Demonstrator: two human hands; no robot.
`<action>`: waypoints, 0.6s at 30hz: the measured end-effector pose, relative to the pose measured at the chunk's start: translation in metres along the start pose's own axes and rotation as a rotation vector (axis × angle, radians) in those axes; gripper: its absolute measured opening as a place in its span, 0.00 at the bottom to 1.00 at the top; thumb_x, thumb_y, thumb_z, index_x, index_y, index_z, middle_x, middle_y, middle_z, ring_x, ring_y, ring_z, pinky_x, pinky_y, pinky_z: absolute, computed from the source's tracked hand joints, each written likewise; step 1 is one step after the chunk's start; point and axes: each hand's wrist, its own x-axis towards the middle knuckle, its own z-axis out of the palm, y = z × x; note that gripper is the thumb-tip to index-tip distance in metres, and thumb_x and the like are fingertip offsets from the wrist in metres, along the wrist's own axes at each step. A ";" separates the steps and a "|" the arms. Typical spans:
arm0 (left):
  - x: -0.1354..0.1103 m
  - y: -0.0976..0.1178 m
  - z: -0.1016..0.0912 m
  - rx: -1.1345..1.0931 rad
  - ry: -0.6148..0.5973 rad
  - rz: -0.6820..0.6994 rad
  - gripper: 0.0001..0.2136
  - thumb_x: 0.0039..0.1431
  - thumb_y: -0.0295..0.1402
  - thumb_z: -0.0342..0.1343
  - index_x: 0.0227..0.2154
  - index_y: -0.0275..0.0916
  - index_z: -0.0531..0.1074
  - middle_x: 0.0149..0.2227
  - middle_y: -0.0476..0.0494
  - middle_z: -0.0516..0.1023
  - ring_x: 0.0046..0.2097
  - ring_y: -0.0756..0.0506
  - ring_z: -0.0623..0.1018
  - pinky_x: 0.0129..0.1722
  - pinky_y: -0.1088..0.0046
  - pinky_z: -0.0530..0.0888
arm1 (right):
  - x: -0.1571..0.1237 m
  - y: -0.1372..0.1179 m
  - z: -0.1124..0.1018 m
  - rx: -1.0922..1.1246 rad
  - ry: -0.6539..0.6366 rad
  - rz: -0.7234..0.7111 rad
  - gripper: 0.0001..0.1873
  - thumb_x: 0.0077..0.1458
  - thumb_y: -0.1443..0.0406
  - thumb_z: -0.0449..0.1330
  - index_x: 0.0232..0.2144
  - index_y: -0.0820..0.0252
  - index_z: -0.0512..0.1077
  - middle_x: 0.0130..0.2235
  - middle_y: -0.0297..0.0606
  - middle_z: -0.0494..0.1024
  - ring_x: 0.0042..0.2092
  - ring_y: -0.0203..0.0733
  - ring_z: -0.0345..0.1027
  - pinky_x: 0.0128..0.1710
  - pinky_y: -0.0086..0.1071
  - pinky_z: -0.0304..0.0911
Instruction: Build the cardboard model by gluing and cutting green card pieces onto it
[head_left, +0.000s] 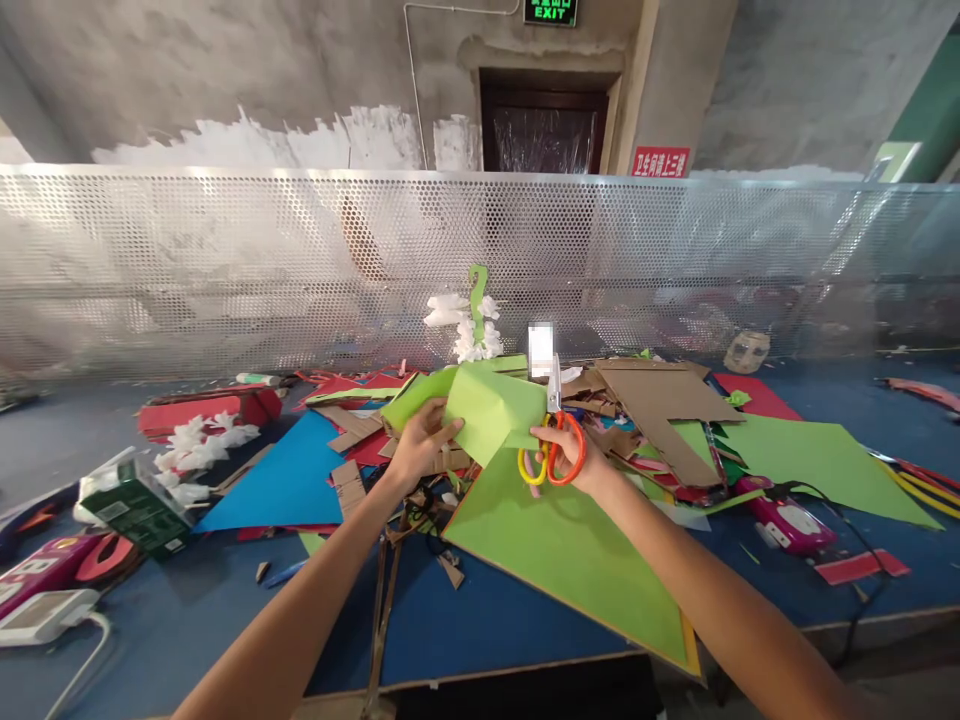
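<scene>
A sheet of light green paper [491,405], bent and curling on its left, is held up between both hands. My left hand [421,440] pinches its lower left edge with thumb and fingers. At the paper's right edge is my right hand [577,455], closed around a pair of scissors [554,395] with one red-orange and one yellow handle. The scissor blades point upward, and the fingertips also touch the paper. Beneath the hands lies a larger green sheet [570,550] with a yellow-brown edge, on the blue table [442,640].
Cardboard pieces [660,400] and paper scraps crowd the table's middle. A blue sheet [277,480] and dark green box [135,505] lie left. On the right are another green sheet [810,460] and a magenta device [787,520] with a cord. A perforated metal panel [300,270] stands behind.
</scene>
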 end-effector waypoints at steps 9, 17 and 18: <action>-0.009 -0.019 0.025 -0.277 0.316 -0.069 0.26 0.49 0.46 0.75 0.38 0.44 0.62 0.33 0.57 0.70 0.30 0.54 0.74 0.30 0.81 0.73 | 0.001 0.013 0.016 0.218 0.261 -0.306 0.25 0.41 0.60 0.76 0.38 0.54 0.67 0.30 0.25 0.74 0.26 0.35 0.70 0.27 0.32 0.74; -0.033 -0.005 0.060 -0.641 0.127 -0.294 0.26 0.62 0.45 0.68 0.59 0.47 0.68 0.59 0.41 0.78 0.53 0.44 0.83 0.56 0.67 0.78 | -0.003 0.011 0.013 -0.015 0.418 -0.450 0.24 0.46 0.59 0.73 0.40 0.54 0.65 0.30 0.26 0.74 0.27 0.37 0.71 0.30 0.33 0.73; -0.036 -0.004 0.063 -0.607 0.093 -0.269 0.32 0.61 0.45 0.68 0.65 0.51 0.63 0.61 0.42 0.77 0.55 0.43 0.82 0.57 0.64 0.78 | -0.004 0.009 0.014 -0.038 0.429 -0.458 0.24 0.46 0.59 0.73 0.40 0.54 0.65 0.30 0.26 0.74 0.27 0.37 0.71 0.31 0.33 0.73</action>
